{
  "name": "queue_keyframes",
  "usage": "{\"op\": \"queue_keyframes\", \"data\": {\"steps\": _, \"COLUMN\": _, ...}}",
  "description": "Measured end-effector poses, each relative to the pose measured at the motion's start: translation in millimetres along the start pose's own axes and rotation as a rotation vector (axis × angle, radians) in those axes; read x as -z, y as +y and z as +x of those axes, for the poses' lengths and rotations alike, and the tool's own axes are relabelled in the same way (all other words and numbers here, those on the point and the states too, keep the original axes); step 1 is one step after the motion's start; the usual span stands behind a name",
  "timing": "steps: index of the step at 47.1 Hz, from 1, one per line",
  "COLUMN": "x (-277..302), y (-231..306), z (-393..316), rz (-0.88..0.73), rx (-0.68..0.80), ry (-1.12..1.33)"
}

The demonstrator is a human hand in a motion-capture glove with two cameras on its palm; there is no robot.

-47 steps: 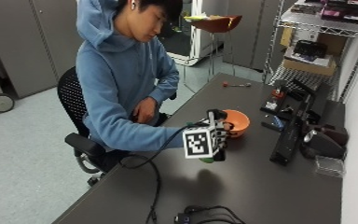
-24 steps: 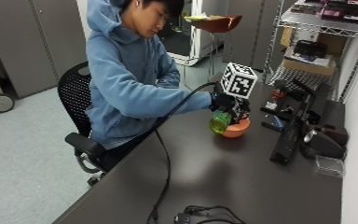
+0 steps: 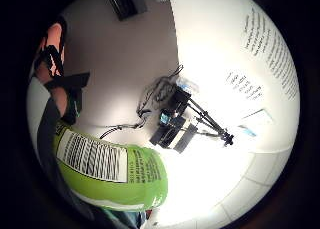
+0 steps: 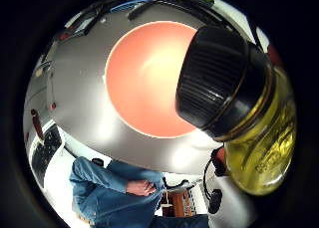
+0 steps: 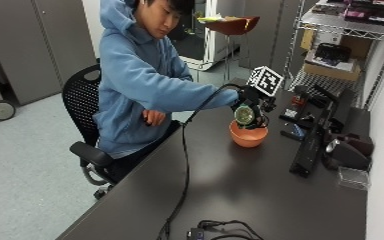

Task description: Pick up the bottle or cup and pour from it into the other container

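Seated person at the left, bare hand [image 5: 154, 117] resting against the body, idle. Gloved right hand [image 5: 248, 98] reaches out over the dark grey table [image 5: 245, 200], fingers curled round a green plastic bottle with a black ribbed cap [image 5: 245, 115]. The bottle is tipped, cap end down, directly above the orange round bowl [image 5: 248, 135] standing on the table just beneath it. The thumb side palm view shows the cap [image 4: 219, 83] still screwed on, hanging over the bowl's empty inside [image 4: 144, 78]. Yellowish liquid shows behind the bottle's clear wall.

Risk, as judged: with the cap on, nothing can pour, so tipping further achieves nothing. Uncapping while inverted could dump liquid fast and splash over the rim. Black electronics [image 5: 312, 145] lie to the right, near enough to be wetted.
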State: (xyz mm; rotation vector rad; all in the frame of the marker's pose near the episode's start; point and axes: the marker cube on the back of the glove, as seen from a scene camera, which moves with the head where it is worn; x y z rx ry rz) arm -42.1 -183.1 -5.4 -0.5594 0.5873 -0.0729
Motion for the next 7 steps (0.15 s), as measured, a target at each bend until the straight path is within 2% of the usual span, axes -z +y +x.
{"op": "queue_keyframes", "data": {"steps": 7, "x": 0.1, "y": -0.9, "z": 0.1, "rz": -0.004, "rx": -0.006, "ry": -0.001}}
